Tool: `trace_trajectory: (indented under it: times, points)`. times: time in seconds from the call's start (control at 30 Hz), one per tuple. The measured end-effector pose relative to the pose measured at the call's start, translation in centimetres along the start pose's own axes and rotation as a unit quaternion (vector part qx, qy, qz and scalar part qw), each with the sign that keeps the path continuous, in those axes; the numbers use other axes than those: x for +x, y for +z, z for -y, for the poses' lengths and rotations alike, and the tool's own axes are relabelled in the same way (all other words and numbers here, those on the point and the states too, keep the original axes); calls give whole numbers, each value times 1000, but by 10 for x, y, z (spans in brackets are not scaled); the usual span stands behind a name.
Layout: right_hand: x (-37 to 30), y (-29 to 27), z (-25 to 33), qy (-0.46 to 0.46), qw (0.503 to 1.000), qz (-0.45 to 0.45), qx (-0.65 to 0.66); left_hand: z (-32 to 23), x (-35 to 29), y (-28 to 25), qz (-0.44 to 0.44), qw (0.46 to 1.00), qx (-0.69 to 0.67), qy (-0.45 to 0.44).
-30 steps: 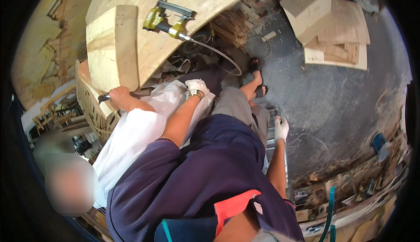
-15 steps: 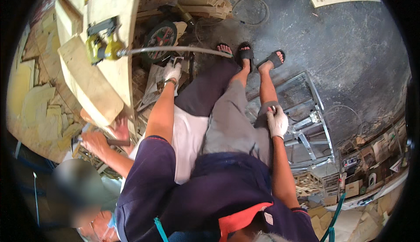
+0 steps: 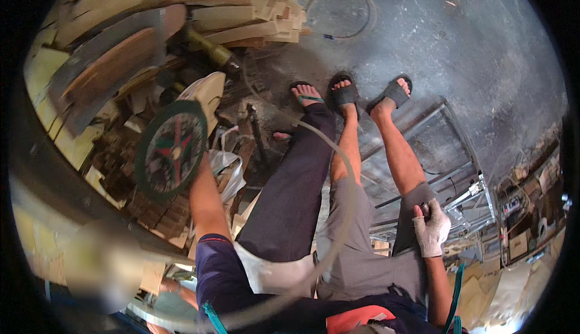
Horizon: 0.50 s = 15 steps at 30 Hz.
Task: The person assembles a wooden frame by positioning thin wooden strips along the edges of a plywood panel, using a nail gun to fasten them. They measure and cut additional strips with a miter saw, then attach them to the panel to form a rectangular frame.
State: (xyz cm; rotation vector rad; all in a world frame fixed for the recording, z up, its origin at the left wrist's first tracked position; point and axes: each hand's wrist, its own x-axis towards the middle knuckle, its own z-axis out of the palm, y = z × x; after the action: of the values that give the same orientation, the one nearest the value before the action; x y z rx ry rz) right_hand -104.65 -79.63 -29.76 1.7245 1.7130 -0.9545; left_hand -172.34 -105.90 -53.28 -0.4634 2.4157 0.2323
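Note:
My left forearm (image 3: 208, 198) reaches forward and ends behind a round disc (image 3: 174, 150) with a dark green rim and a red, green and pale pattern. That disc hides my left hand, so its fingers cannot be seen. A white plastic bag or cloth (image 3: 229, 171) hangs beside this forearm. My right hand (image 3: 432, 231), in a pale glove with bare fingertips, is held above my right thigh. Its fingers are curled, with a small dark, shiny thing partly showing between thumb and fingers. A translucent hose (image 3: 347, 177) curves in front of my legs.
Curved wooden pieces (image 3: 241, 17) are stacked at the far left, beside a yellow-green tool (image 3: 208, 50). A metal frame (image 3: 453, 171) lies right of my legs. Another person's dark-trousered leg (image 3: 290, 189) stands to my left. A coiled hose (image 3: 368, 8) rests on the floor.
The bench with the nail gun and the co-worker's hands on a hammer have left view. The round disc appears larger, lower and farther left. My left hand has gone behind it; my right stays curled.

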Motion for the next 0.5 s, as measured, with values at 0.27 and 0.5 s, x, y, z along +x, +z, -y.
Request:
trace_trajectory:
  times: [0.27,0.5]
  points:
    - [9,-11,25,-34,999,-30,-24,-29,50,14,38,983,-176,-24]
    - [3,-7,34,-42,999,-31,-14,-18,37,24,45,956,-285,-47]
